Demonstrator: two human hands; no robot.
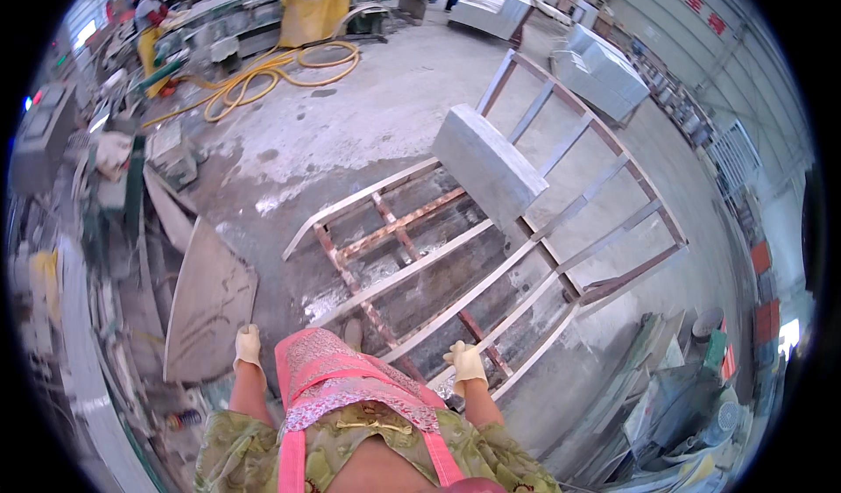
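Note:
Both my hands wear pale cream gloves. My left hand (248,346) hangs beside my pink apron (337,375), its fingers curled closed and nothing visible in them. In the picture it overlaps the edge of a large brownish slab (210,305) on the left; I cannot tell whether they touch. My right hand (465,363), fingers partly apart, hovers over the near end of a metal rack (438,318) with pale rails and rusty crossbars. A stack of grey stone slabs (491,160) stands on the rack's far part, against its slatted upright back (604,177).
Broken stone pieces and scrap (114,318) line the left side. Slab offcuts and buckets (674,397) crowd the lower right. A yellow hose (254,77) coils on the floor ahead. Far off, a person (151,33) stands by machinery, and more slab stacks (600,72) stand right.

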